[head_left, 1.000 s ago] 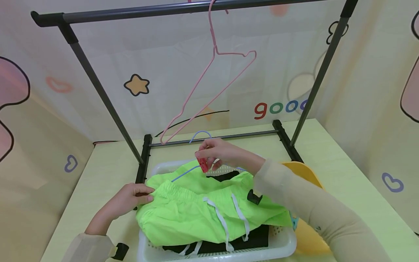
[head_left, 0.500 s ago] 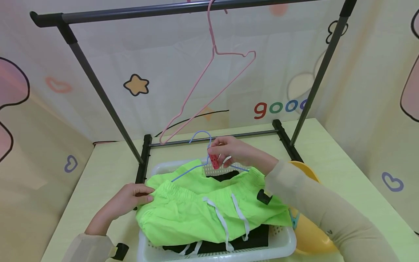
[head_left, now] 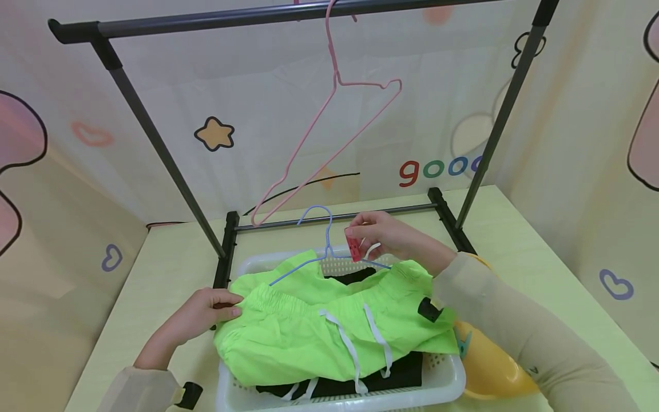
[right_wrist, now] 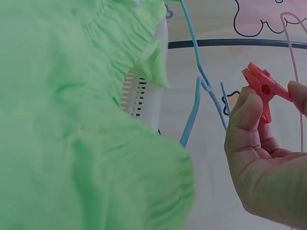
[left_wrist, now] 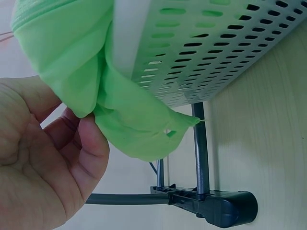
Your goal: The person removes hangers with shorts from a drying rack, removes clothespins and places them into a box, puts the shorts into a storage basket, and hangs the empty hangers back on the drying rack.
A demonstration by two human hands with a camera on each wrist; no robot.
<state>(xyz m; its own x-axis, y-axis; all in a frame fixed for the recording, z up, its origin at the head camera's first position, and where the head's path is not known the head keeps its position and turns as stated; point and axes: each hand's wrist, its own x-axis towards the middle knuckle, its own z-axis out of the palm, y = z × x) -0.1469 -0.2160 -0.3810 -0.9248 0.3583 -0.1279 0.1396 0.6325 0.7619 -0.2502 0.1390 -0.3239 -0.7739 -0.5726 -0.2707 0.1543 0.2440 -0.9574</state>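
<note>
Bright green shorts (head_left: 304,332) with white drawstrings lie over a white basket (head_left: 453,383), a blue hanger (head_left: 329,232) at their waistband. My left hand (head_left: 198,315) pinches the shorts' left edge; the left wrist view shows thumb and fingers on the green cloth (left_wrist: 67,62). My right hand (head_left: 396,240) holds a red clothespin (head_left: 353,245) above the hanger's right arm. In the right wrist view, thumb and fingers grip the clothespin (right_wrist: 265,90) by its handles, apart from the shorts. The waistband's right end is partly behind the right sleeve.
A black rack stands behind the basket, with a top rail (head_left: 206,23) and a low crossbar (head_left: 278,225). From the rail hangs a pink hanger (head_left: 309,131). Dark cloth (head_left: 407,372) lies in the basket under the shorts. A yellow container (head_left: 489,366) stands at the right.
My right hand has moved right with the red clothespin, from the hanger's neck towards its right arm, uncovering the blue hook. The left hand has stayed in place.
</note>
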